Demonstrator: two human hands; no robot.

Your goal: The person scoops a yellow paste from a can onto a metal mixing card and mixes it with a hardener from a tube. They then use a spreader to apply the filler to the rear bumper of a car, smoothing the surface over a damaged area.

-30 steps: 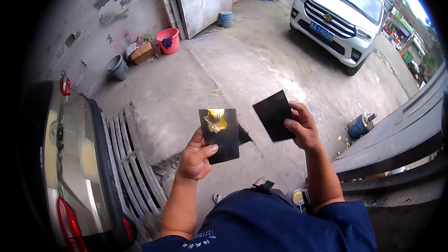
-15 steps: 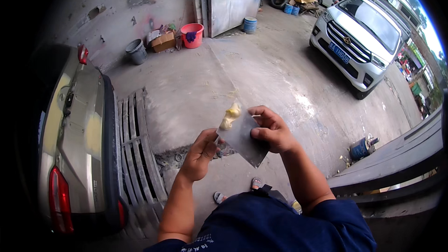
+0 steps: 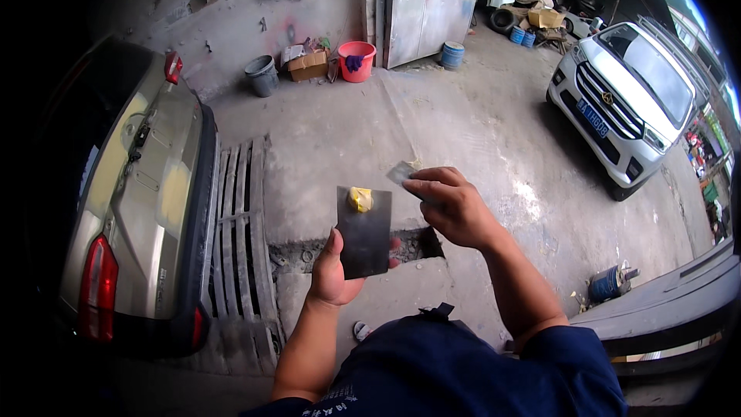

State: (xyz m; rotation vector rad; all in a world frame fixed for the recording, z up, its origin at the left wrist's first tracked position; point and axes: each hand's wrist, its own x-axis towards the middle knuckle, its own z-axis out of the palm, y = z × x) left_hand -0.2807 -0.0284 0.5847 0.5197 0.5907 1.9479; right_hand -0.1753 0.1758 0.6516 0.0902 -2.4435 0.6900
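Observation:
My left hand [image 3: 332, 278] is closed round the lower part of a dark rectangular plate [image 3: 363, 243], its thumb along the left edge and fingertips showing past the right edge. A lump of yellow and cream putty [image 3: 360, 199] sits near the plate's top edge. To the upper right, my right hand [image 3: 455, 205] grips a small grey scraper [image 3: 401, 174] with its fingers over it. Its blade points up and left, apart from the plate. Part of the scraper is hidden by the hand.
At left stands a beige car [image 3: 147, 208] with dull yellow patches, beside a slatted floor grate [image 3: 235, 232]. A shallow trench [image 3: 417, 244] crosses the floor below my hands. A pink bucket [image 3: 357, 69] and a grey bucket [image 3: 262, 85] stand by the wall. A white van [image 3: 617, 100] is parked at right.
My hands have come apart, the scraper now away from the plate. The putty, earlier spread along a blade edge, is now a compact lump on the dark plate. The view has shifted left.

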